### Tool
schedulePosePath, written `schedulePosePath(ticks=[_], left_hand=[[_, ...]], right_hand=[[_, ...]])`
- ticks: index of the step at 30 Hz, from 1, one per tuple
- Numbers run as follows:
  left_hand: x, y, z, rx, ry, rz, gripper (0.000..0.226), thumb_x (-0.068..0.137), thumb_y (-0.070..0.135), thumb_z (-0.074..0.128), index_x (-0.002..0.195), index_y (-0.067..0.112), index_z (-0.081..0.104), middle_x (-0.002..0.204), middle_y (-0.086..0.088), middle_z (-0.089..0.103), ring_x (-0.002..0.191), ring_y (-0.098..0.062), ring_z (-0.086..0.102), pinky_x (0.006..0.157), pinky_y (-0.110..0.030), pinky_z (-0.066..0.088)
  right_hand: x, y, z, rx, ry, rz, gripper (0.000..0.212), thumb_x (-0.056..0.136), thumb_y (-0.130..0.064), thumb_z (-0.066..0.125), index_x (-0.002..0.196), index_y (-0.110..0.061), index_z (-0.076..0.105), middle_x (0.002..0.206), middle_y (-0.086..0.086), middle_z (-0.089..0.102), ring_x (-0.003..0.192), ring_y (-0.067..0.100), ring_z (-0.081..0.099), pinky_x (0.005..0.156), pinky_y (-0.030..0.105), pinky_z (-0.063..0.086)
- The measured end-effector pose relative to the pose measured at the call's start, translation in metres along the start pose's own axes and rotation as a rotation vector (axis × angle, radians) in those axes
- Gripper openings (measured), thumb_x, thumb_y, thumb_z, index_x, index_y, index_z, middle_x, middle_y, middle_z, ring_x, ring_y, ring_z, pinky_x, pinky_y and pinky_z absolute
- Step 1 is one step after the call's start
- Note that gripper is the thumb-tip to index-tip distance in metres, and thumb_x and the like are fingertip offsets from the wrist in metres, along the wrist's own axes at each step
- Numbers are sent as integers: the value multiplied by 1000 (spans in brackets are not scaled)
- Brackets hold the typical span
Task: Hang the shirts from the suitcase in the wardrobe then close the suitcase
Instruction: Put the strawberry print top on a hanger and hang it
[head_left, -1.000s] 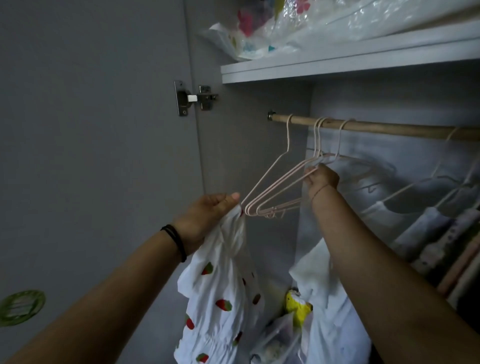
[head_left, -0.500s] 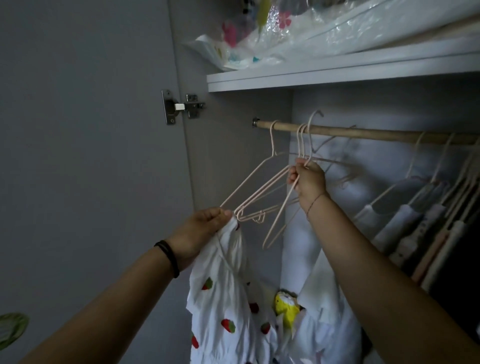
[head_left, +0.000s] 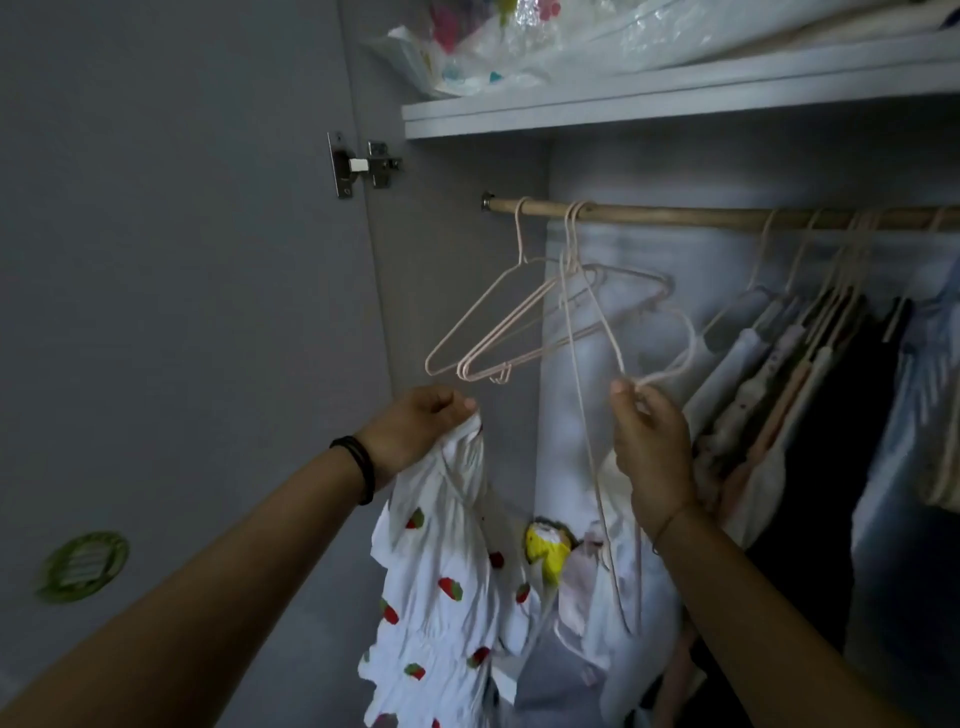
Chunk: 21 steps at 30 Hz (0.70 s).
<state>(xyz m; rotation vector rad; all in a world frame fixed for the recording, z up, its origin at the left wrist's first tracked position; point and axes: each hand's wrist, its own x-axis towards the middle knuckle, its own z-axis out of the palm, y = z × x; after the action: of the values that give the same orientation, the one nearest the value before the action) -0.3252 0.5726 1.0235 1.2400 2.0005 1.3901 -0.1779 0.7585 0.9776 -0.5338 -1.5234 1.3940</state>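
Inside dim wardrobe (head_left: 457, 312), beneath wooden rail (head_left: 675, 214): pinching strawberry-print shirt (head_left: 441, 571) with left grip (head_left: 415, 421), holding pink hanger (head_left: 583, 415) in right grip (head_left: 649, 441).

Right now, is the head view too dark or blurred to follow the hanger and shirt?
Head view: dim, little blur; hanger in the right hand and strawberry shirt in the left hand are readable; shelf bags catch glare; dark clothes lose detail.
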Motion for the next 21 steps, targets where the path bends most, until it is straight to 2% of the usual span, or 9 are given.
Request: schedulePosePath(ticks=[3,5,8,10,12,14,17,21], left_hand=[[-10,-1,3,40,-29,36,53,89,41,53,91,-12,57,93,-29,60,82,-22,53,83,-35,42],[-15,-4,5,56,-32,39,41,96,30,53,91,-11,59,99,-33,60,84,-22,54,83,-33,43],[-22,-8,11,68,-48,41,32,97,18,52,93,-12,62,97,-29,64,85,-18,57,79,-21,45],[-28,-10,17,54,-63,38,29,96,13,53,96,-14,63,92,-19,67,81,-11,60,73,-13,46],[-33,-11,23,42,-75,31,27,95,13,53,94,-11,66,82,-6,69,71,0,61,69,-8,46],[-37,-12,27,24,-79,26,24,95,13,54,90,-6,67,70,8,69,63,5,61,64,-6,45],[-40,-8,33,37,-88,47,24,95,15,54,92,-4,68,73,6,68,62,6,60,64,-6,45],[-39,-2,37,47,-118,70,25,95,18,54,93,-1,70,83,0,70,73,0,62,76,-14,47]], right_hand=[[-22,-4,-9,-31,150,78,53,83,-57,51,45,-19,49,36,-10,40,42,7,35,51,24,27],[-32,-5,-11,-103,223,106,63,91,-51,47,40,-15,43,33,-7,38,43,13,37,53,28,31],[-49,3,-19,-41,257,94,63,96,-37,46,36,-18,51,35,-7,42,48,17,40,62,33,35],[-61,9,-26,-35,229,92,61,99,-33,43,41,-20,54,36,-7,42,43,11,40,56,28,35],[-72,11,-33,-8,186,107,50,100,-27,41,56,-18,62,35,-9,35,36,4,32,43,20,30],[-79,13,-40,-10,133,110,43,101,-22,40,66,-12,63,36,-10,33,35,3,31,39,16,26],[-84,7,-52,0,95,149,40,101,-19,39,71,-11,64,49,-8,45,44,2,39,47,14,30],[-81,-17,-63,435,74,247,36,102,-22,34,79,-9,57,43,-10,38,38,1,32,41,12,28]])
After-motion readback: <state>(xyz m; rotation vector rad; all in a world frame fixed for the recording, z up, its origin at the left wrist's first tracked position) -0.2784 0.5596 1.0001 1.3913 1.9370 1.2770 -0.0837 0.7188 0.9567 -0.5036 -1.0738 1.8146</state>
